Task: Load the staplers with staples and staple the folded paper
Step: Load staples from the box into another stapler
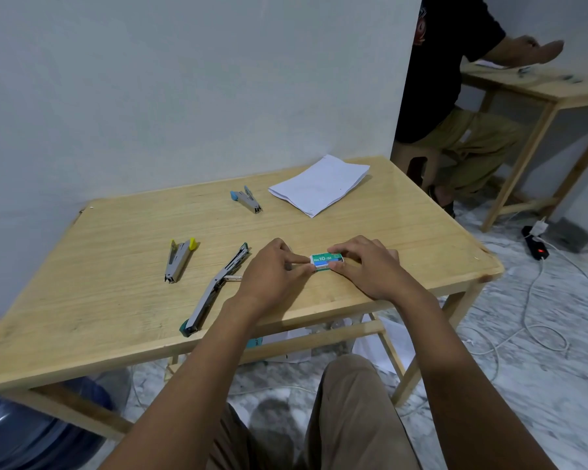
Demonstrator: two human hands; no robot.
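A small green and blue staple box (pixel 326 261) lies on the wooden table (pixel 116 300) near its front edge. My left hand (pixel 274 269) pinches the box's left end, and my right hand (pixel 365 264) grips its right end with thumb and fingers. A green stapler (pixel 214 290) lies swung fully open just left of my left hand. A yellow-tipped stapler (pixel 179 259) rests farther left. A blue-tipped stapler (pixel 246 199) sits toward the back. The folded white paper (pixel 319 184) lies at the back right.
A wall runs behind the table. Another person (pixel 455 96) sits at a second table (pixel 537 86) to the right. Cables and a power strip (pixel 535 247) lie on the floor at right. A blue water jug (pixel 31 432) stands under the table's left side.
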